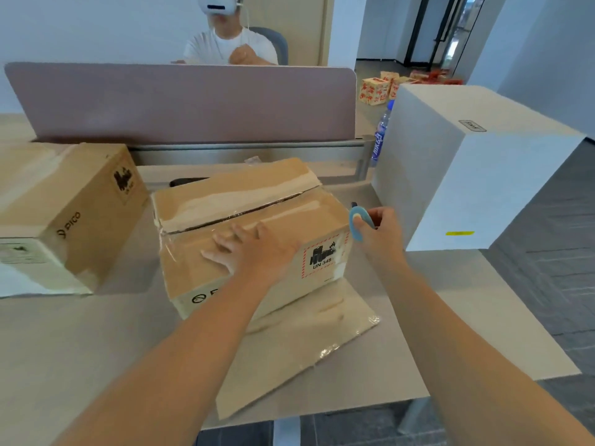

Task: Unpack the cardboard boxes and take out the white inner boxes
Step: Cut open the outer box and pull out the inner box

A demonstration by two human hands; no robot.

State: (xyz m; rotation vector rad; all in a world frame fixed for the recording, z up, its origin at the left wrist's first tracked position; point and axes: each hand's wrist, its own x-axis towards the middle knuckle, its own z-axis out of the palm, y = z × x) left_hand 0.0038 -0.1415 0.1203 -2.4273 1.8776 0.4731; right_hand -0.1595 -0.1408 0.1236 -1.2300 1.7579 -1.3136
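Note:
A taped cardboard box (206, 201) stands mid-desk on a flattened sheet of cardboard (306, 342). Its top seam is slit and the far flap has lifted slightly. My left hand (248, 252) presses flat on the near top flap with fingers spread. My right hand (376, 233) grips a small light-blue box cutter (355, 225) just off the box's right end. A white inner box (467, 169) stands upright at the right of the desk. A second cardboard box (67, 207) lies at the left, still taped.
A mauve desk divider (180, 101) runs along the back, with a person in a white headset seated behind it. A water bottle (381, 133) stands behind the white box. The desk's right edge (531, 317) drops to dark floor. Small printed cartons (375, 90) sit on the far floor.

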